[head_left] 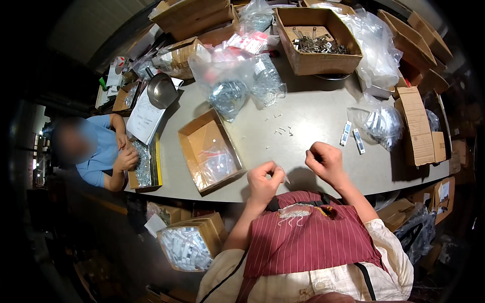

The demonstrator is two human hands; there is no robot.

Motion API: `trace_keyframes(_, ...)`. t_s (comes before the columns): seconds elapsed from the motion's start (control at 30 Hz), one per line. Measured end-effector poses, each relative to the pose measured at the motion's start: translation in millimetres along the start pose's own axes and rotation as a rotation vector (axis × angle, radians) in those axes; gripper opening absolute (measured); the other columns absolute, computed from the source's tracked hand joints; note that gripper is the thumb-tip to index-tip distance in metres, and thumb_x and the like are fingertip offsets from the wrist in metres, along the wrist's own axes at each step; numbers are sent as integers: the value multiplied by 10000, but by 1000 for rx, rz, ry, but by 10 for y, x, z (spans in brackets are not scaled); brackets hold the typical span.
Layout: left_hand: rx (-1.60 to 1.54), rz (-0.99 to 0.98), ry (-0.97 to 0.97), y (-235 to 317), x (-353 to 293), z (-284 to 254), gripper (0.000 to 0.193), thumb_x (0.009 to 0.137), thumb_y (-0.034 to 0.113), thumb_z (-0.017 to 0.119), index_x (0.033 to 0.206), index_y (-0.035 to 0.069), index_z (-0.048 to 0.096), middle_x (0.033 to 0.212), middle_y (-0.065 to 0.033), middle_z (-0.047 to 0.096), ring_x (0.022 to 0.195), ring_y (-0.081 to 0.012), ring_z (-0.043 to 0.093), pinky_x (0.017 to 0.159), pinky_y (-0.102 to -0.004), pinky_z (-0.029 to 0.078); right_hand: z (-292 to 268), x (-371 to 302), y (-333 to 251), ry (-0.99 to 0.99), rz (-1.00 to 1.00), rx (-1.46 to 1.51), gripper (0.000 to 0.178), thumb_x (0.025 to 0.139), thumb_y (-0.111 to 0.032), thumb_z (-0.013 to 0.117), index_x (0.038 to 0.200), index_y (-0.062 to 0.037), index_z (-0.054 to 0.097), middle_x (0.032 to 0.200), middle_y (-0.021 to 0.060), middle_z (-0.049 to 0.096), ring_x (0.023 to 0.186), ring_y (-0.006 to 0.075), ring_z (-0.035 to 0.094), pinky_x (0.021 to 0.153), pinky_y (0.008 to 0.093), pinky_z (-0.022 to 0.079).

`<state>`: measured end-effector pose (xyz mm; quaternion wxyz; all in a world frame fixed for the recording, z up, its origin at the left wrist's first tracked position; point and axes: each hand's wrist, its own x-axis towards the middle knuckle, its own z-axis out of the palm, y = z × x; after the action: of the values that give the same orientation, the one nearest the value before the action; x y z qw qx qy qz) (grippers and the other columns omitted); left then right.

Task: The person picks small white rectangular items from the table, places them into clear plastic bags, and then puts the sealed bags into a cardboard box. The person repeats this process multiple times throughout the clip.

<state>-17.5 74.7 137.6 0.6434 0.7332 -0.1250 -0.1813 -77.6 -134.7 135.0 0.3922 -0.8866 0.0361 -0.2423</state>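
Note:
Near the table's front edge, my left hand [264, 183] is closed in a pinch. A thin, clear piece of plastic [287, 178], which looks like a small bag, sticks out from its fingers. My right hand [326, 161] is raised a little to the right, its fingers curled together; whatever they hold is hidden. Beyond both hands, several small screws [283, 132] lie loose on the table [313, 116]. Left of my left hand stands an open cardboard box [194, 144] with clear plastic bags [218, 164] inside. Two small labelled packets [358, 141] rest to the right.
A co-worker [103, 146] sits at the left, hands over a tray of metal parts [144, 164]. Bags of hardware [230, 93], a metal scoop [162, 91] and a box of metal pieces [321, 63] fill the back. A bag of packets [381, 123] stands right; a full carton [214, 230] sits below.

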Motion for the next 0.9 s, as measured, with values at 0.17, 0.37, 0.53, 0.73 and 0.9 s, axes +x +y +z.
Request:
trace_keyframes(0.17,-207,-84,-116,-32,15,-18,175,872,15,618,707,-29,657,660,-58,680,634,-90,617,607,-258,481,-204,180,-394,-610,26,307,218,919,-195,731,997,-15,638,821,99,646,711,173,635,628,300,506)
trace_keyframes(0.37,-85,-45,-198,-83,32,50,154,862,43,646,739,-49,661,676,-78,685,651,-98,612,603,-273,472,-45,88,-185,-610,70,353,183,870,-189,700,886,-17,639,731,91,654,632,238,622,579,333,496)
trace_keyframes(0.53,74,138,-92,16,0,146,130,830,53,673,747,-45,654,663,-111,665,633,-112,612,590,-291,466,32,-15,-181,-385,17,281,163,809,-183,691,837,-42,613,704,117,608,615,323,603,552,399,481)
trace_keyframes(0.73,217,-4,-126,71,0,169,174,849,92,659,726,-29,677,656,-92,691,604,-91,611,575,-282,469,-2,26,-165,-4,-203,-147,151,721,-99,703,826,-57,603,771,115,598,670,317,615,614,408,507)
trace_keyframes(0.9,-6,-210,-213,-76,112,138,229,882,119,640,707,-15,703,648,-49,717,572,-66,602,545,-261,457,-117,124,-250,-242,-447,-120,286,658,-44,669,943,-58,658,1342,158,613,1311,391,531,1127,558,389)
